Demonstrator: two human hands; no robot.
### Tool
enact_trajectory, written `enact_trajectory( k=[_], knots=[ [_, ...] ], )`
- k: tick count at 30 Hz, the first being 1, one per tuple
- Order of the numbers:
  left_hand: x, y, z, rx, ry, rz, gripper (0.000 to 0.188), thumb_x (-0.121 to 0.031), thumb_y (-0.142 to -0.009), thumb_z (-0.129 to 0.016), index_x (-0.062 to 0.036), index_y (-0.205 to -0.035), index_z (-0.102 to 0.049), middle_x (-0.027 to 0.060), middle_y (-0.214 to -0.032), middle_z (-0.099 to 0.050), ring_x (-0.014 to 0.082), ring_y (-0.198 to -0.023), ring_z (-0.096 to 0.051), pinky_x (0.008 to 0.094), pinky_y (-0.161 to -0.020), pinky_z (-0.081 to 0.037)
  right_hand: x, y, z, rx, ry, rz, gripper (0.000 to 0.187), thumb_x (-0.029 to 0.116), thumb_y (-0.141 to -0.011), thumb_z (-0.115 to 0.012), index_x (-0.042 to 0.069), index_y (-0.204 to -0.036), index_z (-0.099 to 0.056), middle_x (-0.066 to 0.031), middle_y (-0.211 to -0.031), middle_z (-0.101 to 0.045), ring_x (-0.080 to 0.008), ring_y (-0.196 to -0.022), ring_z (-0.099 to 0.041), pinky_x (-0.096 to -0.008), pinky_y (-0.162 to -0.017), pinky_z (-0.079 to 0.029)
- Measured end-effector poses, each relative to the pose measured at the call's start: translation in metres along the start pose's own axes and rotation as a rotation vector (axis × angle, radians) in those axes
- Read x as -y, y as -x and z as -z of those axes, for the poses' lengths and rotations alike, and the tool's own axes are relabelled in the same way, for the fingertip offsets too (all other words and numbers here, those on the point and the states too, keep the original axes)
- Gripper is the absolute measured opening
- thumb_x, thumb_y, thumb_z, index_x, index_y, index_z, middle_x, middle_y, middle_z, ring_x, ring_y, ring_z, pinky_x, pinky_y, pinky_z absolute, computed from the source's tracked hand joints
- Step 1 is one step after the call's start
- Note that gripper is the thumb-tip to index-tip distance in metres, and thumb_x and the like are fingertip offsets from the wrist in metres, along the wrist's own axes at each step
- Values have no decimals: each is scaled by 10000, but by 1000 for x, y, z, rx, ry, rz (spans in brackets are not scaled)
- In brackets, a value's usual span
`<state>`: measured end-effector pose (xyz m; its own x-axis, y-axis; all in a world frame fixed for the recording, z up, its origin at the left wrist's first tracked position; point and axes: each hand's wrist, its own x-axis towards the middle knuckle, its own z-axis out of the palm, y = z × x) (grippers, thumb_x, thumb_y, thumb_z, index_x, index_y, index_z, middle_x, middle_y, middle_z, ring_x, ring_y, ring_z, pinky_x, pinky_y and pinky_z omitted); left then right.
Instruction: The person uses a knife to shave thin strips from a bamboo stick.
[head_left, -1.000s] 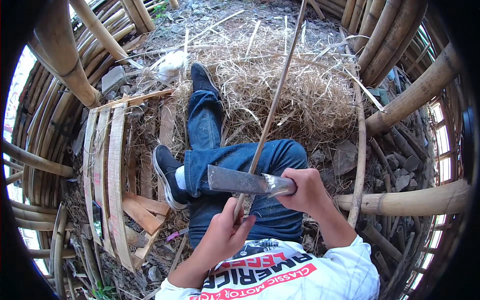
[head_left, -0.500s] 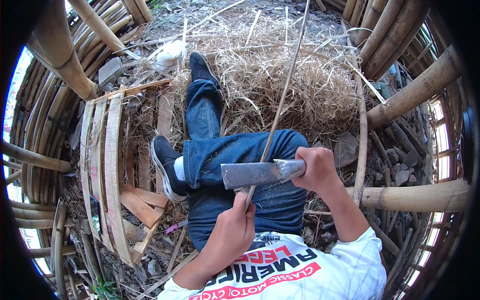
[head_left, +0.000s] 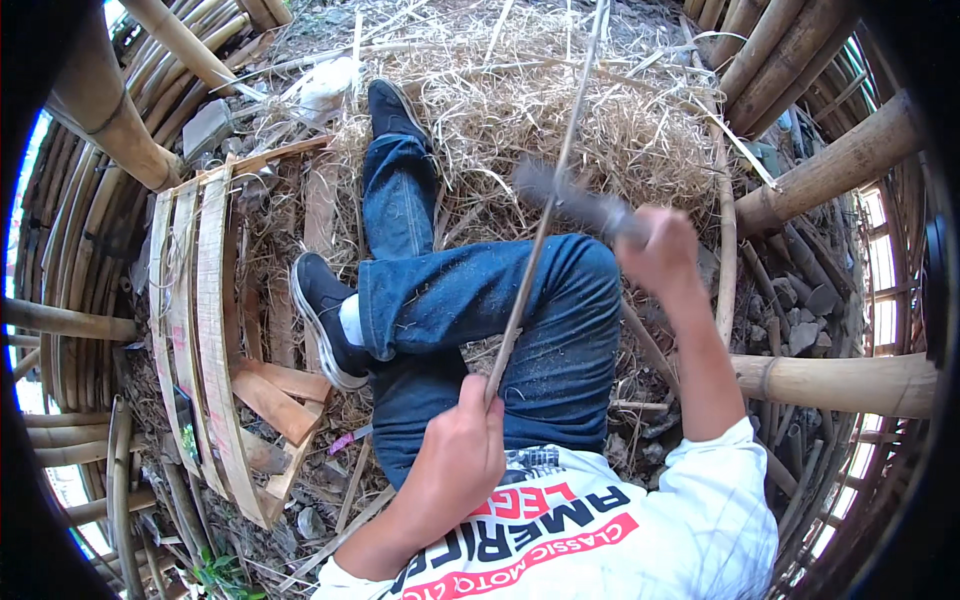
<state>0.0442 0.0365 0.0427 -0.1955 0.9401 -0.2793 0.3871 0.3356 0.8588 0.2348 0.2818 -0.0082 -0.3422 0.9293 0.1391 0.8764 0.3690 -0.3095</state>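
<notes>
A long, thin bamboo strip (head_left: pixel 521 299) runs from near my lap up past the far edge of the view, slanting across my bent knee. My left hand (head_left: pixel 462 445) is closed around its near end. In my right hand (head_left: pixel 660 250) is a broad-bladed machete (head_left: pixel 575 200), gripped by its handle and raised beyond my knee. Motion blurs the blade. It overlaps the strip in the picture; whether the two touch I cannot tell. My legs in blue jeans (head_left: pixel 450 300) are crossed beneath the strip.
Pale shavings (head_left: pixel 600 130) are heaped on the ground ahead. A wooden slatted crate (head_left: pixel 212 330) lies to the left, with loose wood pieces (head_left: pixel 275 405) beside it. Thick bamboo poles (head_left: pixel 840 385) flank the right side. A knife with a pink handle (head_left: pixel 343 441) lies near my left thigh.
My right hand has lifted the machete up and away from my lap, toward the shavings. The left hand keeps hold of the strip, nearly in place.
</notes>
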Motion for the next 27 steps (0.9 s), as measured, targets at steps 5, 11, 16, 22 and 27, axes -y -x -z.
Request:
enact_trajectory(
  k=[5, 11, 16, 22, 27],
  knots=[
    [19, 2, -9, 194, 64, 7, 123, -92, -971, -465, 19, -963, -413, 303, -688, -574, 492, -696, -598, 530, -583, -454, -43, -35, 29, -13, 140, -365, 324, 290, -781, -591, -1, -847, -718, -249, -821, -684, -396, -820, -684, -458, -784, -539],
    [20, 0, 1, 212, 71, 105, 118, -121, -979, -456, -4, -962, -445, 217, -614, -516, 419, -586, -560, 456, -536, -403, -52, -31, -2, -95, 67, -259, 296, 282, -780, -576, 18, -809, -707, -247, -797, -677, -401, -787, -681, -463, -775, -544],
    [28, 9, -3, 211, 45, 63, 111, -118, -975, -464, -8, -962, -458, 222, -623, -523, 422, -606, -573, 456, -547, -414, -64, -43, -10, -42, 126, -207, 300, 289, -800, -577, 14, -824, -695, -209, -780, -692, -344, -753, -704, -441, -749, -564],
    [69, 15, -1, 217, 96, 182, 176, -179, -981, -492, -12, -945, -451, 105, -639, -509, 230, -521, -512, 367, -509, -385, -158, -55, -29, -54, 78, -490, 360, 311, -769, -621, -18, -886, -708, -241, -823, -693, -347, -759, -701, -436, -687, -543],
    [104, 2, -13, 329, 755, 509, 283, -308, -1029, -441, -113, -825, -424, -67, -616, -327, 26, -488, -320, 197, -393, -259, -119, -5, -63, -63, -216, -428, 289, 278, -731, -652, -10, -748, -668, -203, -659, -642, -324, -666, -677, -421, -636, -512]
  ],
)
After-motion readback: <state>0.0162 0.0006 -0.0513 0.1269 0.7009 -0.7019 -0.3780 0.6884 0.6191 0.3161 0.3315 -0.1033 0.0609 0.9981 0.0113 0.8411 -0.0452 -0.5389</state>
